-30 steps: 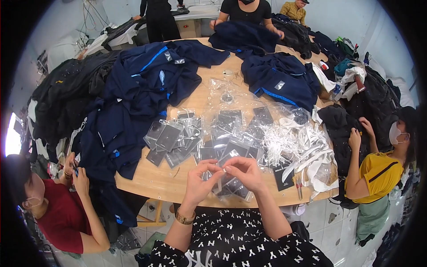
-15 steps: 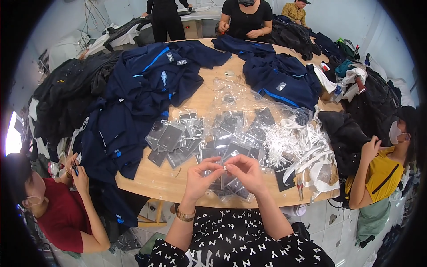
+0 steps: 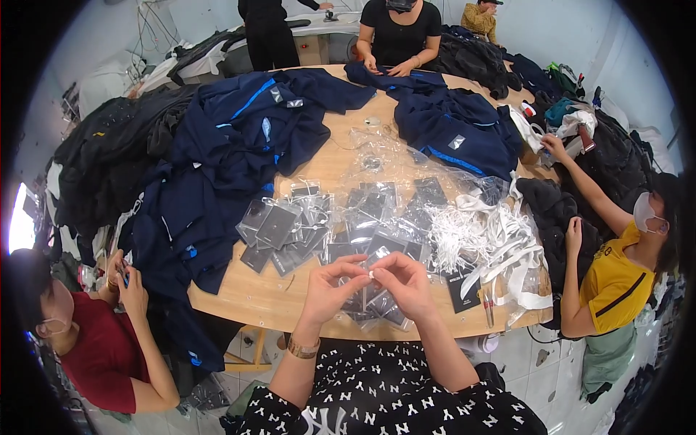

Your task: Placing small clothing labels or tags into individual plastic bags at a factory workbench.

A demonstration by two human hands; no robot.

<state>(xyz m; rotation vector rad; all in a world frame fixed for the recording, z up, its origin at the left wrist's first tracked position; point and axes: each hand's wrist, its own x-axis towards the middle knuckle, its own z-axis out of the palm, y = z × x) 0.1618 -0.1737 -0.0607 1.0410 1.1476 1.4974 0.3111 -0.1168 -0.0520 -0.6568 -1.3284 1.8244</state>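
Tiny white piece: the small white piece (image 3: 372, 275) sits right where the two hands meet, above the near edge of the table; too small to tell what it is exactly
Left hand: left hand (image 3: 326, 293) has thumb and finger pinched together on that piece
Right hand: right hand (image 3: 407, 288) pinching the same bit from the other side, tips nearly touching the left's
Feel: I'd guess next to no weight, kinda smooth and easy to drop, so fingertips only, right at its edges
Sleeved tags: dark tags (image 3: 275, 226) in clear plastic, probably light, flattish and slippery, best held by the rim
White strings: tangled white strings (image 3: 455, 235), look soft and snag-prone, so I'd grab one by a loose end
Table: pale wood table (image 3: 232, 293), curved near edge, navy garments (image 3: 214, 177) heaped on the left
Room: tiled floor (image 3: 522, 366), pale walls, a co-worker in yellow (image 3: 616, 283) on the right and one in dark red (image 3: 98, 355) on the left
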